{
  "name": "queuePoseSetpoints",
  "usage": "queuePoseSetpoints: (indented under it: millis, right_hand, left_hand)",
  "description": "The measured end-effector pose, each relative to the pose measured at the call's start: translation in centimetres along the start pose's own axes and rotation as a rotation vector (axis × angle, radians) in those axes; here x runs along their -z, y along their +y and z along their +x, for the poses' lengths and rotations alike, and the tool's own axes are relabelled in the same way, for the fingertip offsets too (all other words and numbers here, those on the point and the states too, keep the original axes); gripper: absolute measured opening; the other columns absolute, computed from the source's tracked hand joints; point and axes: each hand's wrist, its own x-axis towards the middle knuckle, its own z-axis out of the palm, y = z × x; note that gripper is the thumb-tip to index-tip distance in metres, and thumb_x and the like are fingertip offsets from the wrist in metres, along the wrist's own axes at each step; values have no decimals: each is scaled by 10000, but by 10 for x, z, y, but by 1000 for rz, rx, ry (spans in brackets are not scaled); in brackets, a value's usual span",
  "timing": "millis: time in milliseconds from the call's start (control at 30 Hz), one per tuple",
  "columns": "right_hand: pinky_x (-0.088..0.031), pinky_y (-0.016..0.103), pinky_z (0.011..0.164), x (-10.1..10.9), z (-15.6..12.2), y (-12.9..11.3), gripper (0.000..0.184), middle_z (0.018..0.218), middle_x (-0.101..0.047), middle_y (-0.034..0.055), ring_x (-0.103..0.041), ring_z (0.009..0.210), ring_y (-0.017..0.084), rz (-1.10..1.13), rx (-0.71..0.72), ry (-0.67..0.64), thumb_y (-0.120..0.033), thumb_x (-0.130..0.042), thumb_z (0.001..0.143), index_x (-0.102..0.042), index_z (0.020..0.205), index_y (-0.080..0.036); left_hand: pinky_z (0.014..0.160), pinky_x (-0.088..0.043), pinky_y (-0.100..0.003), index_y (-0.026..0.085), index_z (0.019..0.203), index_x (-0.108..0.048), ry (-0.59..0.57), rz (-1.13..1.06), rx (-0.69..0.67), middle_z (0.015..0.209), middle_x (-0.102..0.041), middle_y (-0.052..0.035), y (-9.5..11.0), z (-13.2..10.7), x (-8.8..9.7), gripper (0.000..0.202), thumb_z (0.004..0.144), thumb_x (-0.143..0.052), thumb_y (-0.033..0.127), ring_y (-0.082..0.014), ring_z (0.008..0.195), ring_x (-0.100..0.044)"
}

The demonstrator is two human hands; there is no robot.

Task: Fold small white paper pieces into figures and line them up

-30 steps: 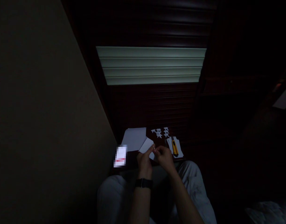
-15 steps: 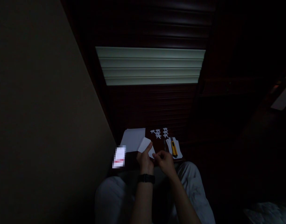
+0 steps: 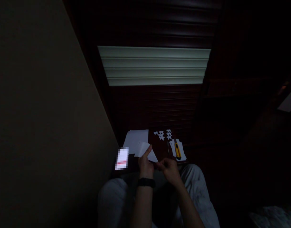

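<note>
A folded white sheet of paper [image 3: 152, 155] is held over the near part of a small dark table. My left hand [image 3: 145, 164], with a black band on its wrist, is closed on the sheet, thumb on top. My right hand [image 3: 169, 169] pinches at the sheet's right corner with bent fingers. Behind the left hand lies a stack of white paper [image 3: 136, 139]. Several small white paper cutouts [image 3: 161, 135] lie beyond the hands. Right of them, a yellow utility knife [image 3: 177, 150] rests on white paper pieces [image 3: 182, 148].
A bright blurred-out item [image 3: 122, 158] lies at the table's left edge. A dark thin tool [image 3: 168, 146] lies beside the knife. A wall [image 3: 52, 110] stands close on the left, and a dark slatted panel [image 3: 154, 104] rises behind the table.
The held sheet has tilted and shifted slightly down and left with my left hand. My right hand has moved slightly down, still at the sheet's corner. The other things have stayed put.
</note>
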Motion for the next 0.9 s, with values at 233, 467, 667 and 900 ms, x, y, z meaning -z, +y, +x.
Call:
queuePoseSetpoints:
  millis: [233,467,667,900]
  right_hand:
    - [-439,252,633,8,5,-1,214,717,-682,41,-616,686,181,84,-7,138,-361,-579,782,-662,745,-168]
    - [-422,243,571,-7,8,-13,317,601,-653,33,-585,592,165,131,-51,126,-404,-555,801,-658,643,-149]
    - [-379,225,529,1,0,-15,325,579,-630,13,-548,566,147,71,-33,83,-422,-571,784,-654,620,-153]
    - [-372,228,528,17,0,-22,330,564,-619,4,-543,561,149,8,-35,147,-444,-560,789,-653,627,-172]
  left_hand:
    - [770,-525,-326,171,1033,-626,56,-44,-68,1013,-665,-61,8,-3,-6,500,570,-809,133,-195,874,-646]
    - [706,-523,-294,133,917,-649,65,-42,-16,910,-678,-53,-11,-14,-1,400,550,-806,94,-179,787,-653]
    - [716,-522,-291,147,932,-655,-3,-110,46,922,-679,-75,-2,-13,5,309,639,-749,131,-183,809,-651]
    - [739,-498,-302,239,1013,-649,-59,-125,127,1054,-658,-75,12,-14,36,309,732,-673,363,-199,914,-631]
